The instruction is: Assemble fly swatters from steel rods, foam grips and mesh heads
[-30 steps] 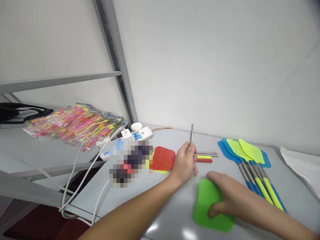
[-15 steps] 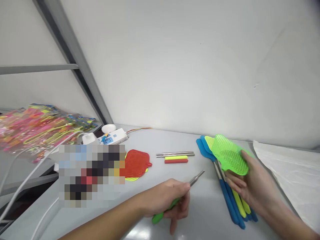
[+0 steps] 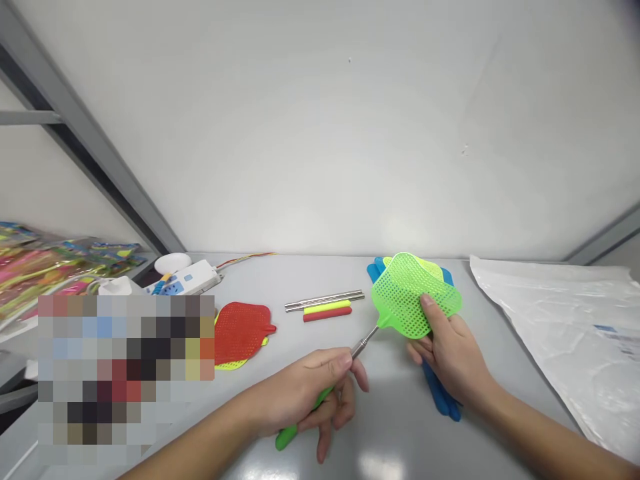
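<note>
My left hand [image 3: 320, 393] is closed around a green fly swatter handle [image 3: 287, 437] with a metal rod [image 3: 361, 346] sticking out toward the upper right. Between the thumb and fingers of my right hand [image 3: 450, 353] is a light green perforated swatter head [image 3: 403, 293]. The rod's tip meets the neck of this head; how deep it sits inside cannot be made out. Behind the head and my right hand lies a pile of swatters with blue handles [image 3: 440, 393], partly hidden.
Red swatter head [image 3: 243, 330] lies over a yellow one at left. Metal rods [image 3: 325, 301], a yellow grip [image 3: 327, 307] and a red grip [image 3: 327, 314] lie mid-table. A power strip [image 3: 193, 279] stands back left, a white plastic bag [image 3: 545, 313] lies right, and a blurred patch covers the left front.
The green head has come away from above the pile, moving left and turning its neck toward my left hand. Rod and neck, apart before, now meet. The camera view has shifted right.
</note>
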{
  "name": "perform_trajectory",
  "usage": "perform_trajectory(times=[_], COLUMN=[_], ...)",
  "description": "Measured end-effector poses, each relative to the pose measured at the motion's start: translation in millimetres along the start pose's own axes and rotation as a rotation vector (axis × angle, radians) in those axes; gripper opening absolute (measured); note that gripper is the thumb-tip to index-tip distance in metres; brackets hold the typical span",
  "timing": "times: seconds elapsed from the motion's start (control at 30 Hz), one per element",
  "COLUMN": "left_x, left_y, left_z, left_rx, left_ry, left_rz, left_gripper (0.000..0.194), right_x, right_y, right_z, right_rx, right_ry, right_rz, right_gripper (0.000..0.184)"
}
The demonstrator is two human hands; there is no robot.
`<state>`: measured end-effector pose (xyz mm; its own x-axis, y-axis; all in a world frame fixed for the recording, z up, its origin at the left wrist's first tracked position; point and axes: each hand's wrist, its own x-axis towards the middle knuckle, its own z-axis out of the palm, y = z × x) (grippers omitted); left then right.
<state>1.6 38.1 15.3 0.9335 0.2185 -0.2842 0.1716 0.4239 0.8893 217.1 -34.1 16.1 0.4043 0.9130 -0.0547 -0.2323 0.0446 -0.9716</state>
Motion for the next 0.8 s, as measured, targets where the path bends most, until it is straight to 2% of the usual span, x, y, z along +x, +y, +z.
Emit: perform_trajectory(times=[0.2, 0.5, 0.8], left_x=[0.5, 2.4, 2.4], left_y=[0.2, -3.5, -9.2], left_z=[1.5, 2.5, 1.3], left_rx=[-0.014, -0.014, -0.007], left_ry=[-0.003, 0.044, 0.093], left_rz=[0.003, 0.03, 0.016], left_gripper=[0.041, 0.04, 0.039], right_x=[-2.1, -2.7, -0.8], right_y=[-3.2, -9.7, -9.9], right_z=[4.2, 2.9, 3.5], right_rx=[0.007, -0.057, -0.038], right_ry=[0.009, -0.053, -0.06], right_rz=[-0.059, -0.119, -0.029], right_gripper=[0.044, 0.046, 0.043])
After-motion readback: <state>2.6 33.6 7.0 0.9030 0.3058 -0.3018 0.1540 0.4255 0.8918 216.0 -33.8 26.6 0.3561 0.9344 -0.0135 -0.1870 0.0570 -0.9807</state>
